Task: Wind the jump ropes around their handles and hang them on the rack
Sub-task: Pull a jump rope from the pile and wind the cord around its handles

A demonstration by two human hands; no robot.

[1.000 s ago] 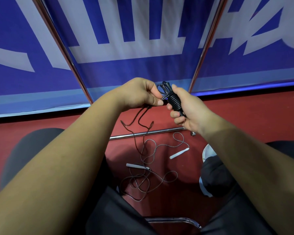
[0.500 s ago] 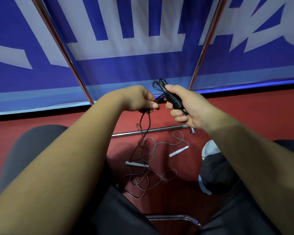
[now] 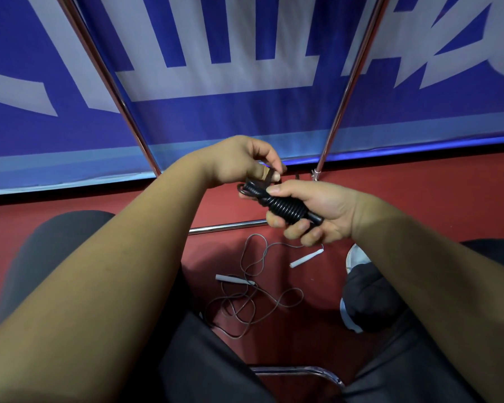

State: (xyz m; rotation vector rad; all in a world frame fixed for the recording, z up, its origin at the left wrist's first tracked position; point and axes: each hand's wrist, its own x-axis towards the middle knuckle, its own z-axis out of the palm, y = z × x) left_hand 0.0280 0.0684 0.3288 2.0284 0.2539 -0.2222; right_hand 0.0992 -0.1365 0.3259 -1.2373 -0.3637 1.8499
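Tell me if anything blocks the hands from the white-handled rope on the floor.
Nothing lies over the white-handled rope, bare on the floor below. But both hands are full: the right hand grips the wound black rope, the left hand pinches its end.

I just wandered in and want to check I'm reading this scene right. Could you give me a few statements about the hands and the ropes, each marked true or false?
1. The right hand grips a black jump rope coiled tightly around its handles. True.
2. The left hand hangs empty. False: it pinches a loop of the black jump rope at the bundle's end.
3. A thin grey jump rope with white stick handles lies on the red floor. True.
4. That grey rope is wound neatly around its handles. False: it sprawls in loose loops, with its handles apart.
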